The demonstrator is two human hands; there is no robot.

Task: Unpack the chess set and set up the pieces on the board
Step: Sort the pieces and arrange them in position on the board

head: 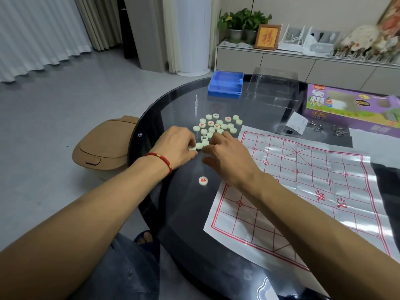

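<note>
A pile of round pale chess pieces [217,125] lies on the dark glass table [181,213], left of the paper board [303,187] with its red grid. Some pieces show red or black characters, others lie face down. One piece with a red character [203,180] sits alone nearer to me. My left hand [175,148], with a red cord on the wrist, pinches a pale piece [191,148] at the pile's near edge. My right hand [227,154] rests beside it with fingers curled on the pile's near pieces; I cannot tell whether it holds one.
A blue tray [225,85] and a clear plastic cover [272,89] stand at the table's far side. The purple chess box [350,107] lies far right, with metal rings [339,129] and a paper slip [296,123] near it. A tan bin [106,146] stands on the floor to the left.
</note>
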